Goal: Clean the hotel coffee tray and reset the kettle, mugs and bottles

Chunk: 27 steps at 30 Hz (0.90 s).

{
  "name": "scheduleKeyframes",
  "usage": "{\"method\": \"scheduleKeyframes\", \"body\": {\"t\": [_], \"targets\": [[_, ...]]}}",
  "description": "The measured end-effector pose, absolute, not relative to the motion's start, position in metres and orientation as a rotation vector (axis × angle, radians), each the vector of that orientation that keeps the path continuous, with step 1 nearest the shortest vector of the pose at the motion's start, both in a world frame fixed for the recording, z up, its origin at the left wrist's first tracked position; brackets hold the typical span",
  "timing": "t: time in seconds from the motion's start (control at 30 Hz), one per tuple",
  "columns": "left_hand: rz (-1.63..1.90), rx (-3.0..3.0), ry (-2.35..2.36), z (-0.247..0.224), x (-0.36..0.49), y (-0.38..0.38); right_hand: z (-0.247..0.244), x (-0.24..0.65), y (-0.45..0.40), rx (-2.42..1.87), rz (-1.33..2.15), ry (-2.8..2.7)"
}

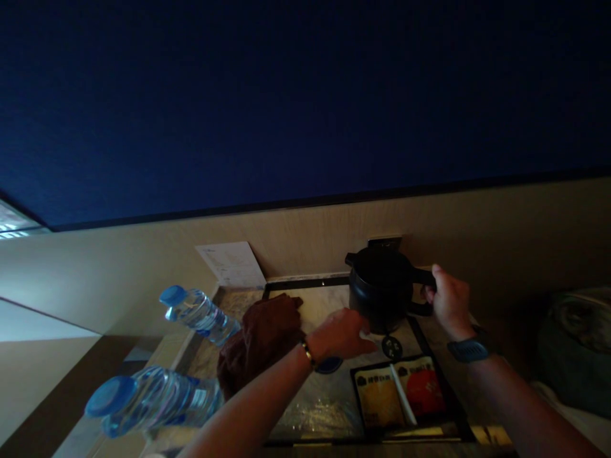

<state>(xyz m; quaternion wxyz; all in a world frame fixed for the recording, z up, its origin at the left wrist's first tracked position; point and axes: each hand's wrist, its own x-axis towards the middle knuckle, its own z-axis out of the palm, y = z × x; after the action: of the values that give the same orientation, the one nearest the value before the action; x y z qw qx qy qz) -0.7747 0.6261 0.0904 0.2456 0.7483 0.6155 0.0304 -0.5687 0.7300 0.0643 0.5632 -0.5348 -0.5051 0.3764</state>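
Note:
A black kettle is over the back right of the tray, its spout to the left. My right hand is wrapped round the kettle's handle. In front of the kettle's lower left side is my left hand, palm down, with fingers bent and pointing right. A small pale bit shows between its thumb and fingers; what it is I cannot make out. Just below the kettle, a round black tag lies on the tray. To the left is a crumpled brown cloth.
The dark-edged tray holds a box with yellow and red packets. Two water bottles, one farther and one nearer, stand left. A white card leans on the wall by a socket. A dark green bag-like thing is right.

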Motion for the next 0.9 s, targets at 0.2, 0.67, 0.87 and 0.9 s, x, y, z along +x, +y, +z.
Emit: {"method": "scheduleKeyframes", "body": {"t": [0.2, 0.67, 0.87, 0.9], "targets": [[-0.093, 2.306, 1.593, 0.082, -0.727, 0.618, 0.07, -0.568, 0.728, -1.348, 0.792, -1.281], [-0.239, 2.189, 2.149, 0.085, -0.818, 0.605, 0.058, -0.569, 0.734, -1.279, 0.929, -1.094], [-0.334, 1.909, 2.395, 0.081, -0.891, 0.593, 0.066, -0.581, 0.732, -1.165, 1.013, -0.889], [-0.303, 1.936, 2.342, 0.081, -0.896, 0.591, 0.07, -0.582, 0.73, -1.148, 1.025, -0.854]]}}
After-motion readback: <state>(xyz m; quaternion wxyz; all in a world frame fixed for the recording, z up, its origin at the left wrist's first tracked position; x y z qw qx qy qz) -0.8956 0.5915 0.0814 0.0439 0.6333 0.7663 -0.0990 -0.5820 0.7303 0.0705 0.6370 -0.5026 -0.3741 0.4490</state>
